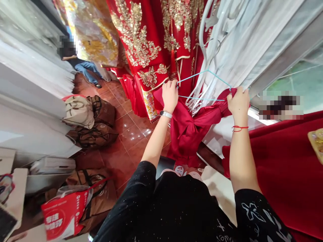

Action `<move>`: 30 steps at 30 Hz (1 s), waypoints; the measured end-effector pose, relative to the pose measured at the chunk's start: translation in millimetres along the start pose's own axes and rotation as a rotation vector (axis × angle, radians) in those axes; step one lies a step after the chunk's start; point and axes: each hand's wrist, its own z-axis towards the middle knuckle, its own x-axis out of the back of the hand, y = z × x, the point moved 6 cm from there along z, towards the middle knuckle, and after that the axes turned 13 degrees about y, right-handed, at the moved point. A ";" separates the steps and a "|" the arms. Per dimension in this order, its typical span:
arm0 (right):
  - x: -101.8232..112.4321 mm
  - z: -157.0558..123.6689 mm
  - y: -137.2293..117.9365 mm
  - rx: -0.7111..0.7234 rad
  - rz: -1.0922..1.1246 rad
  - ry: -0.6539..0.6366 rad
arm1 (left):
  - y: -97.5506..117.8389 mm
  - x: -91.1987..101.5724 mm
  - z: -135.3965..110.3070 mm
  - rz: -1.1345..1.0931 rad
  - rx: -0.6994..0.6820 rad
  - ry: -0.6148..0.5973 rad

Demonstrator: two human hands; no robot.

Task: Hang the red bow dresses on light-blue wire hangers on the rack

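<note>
Your left hand [170, 95] and right hand [238, 102] each pinch, fingers pressed together, one end of a red satin garment [191, 124] at the tips of a light-blue hanger [202, 98], which spans the space between your fingers. Just beyond your fingers hang a gold-embroidered red gown [148, 43] and white hangers [209, 43]; left of them, brown tote bags [93, 134] sit on the tiled floor [131, 134].

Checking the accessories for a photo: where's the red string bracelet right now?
In the head view, the red string bracelet circles the person's right wrist, just below the right hand, which grips the red satin garment.
</note>
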 end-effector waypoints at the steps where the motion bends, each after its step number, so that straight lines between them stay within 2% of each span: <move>1: 1.3 2.0 4.3 -0.023 -0.075 -0.063 | -4.6 3.0 0.1 -0.034 -0.018 -0.004; 4: 7.0 8.2 4.2 -0.059 -0.193 -0.219 | -13.3 14.0 1.2 -0.120 -0.053 -0.013; 7: 8.7 13.0 -1.7 -0.058 -0.188 -0.289 | -14.2 21.9 1.7 -0.148 -0.066 -0.029; 10: 5.0 14.7 0.0 -0.068 -0.161 -0.272 | -10.5 25.1 0.0 -0.112 -0.075 -0.041; 15: -1.6 17.1 9.1 -0.087 -0.099 -0.143 | -2.4 29.1 -4.2 -0.046 -0.057 -0.016; 21: -2.1 23.8 14.6 -0.035 0.001 -0.161 | 4.7 33.4 -5.7 0.033 0.017 -0.027; 26: 4.8 32.6 16.5 -0.028 0.073 -0.120 | -7.3 40.3 0.1 -0.018 0.141 0.125; 30: -1.5 46.1 22.0 -0.058 0.065 -0.207 | -38.3 51.3 2.4 -0.055 0.217 0.271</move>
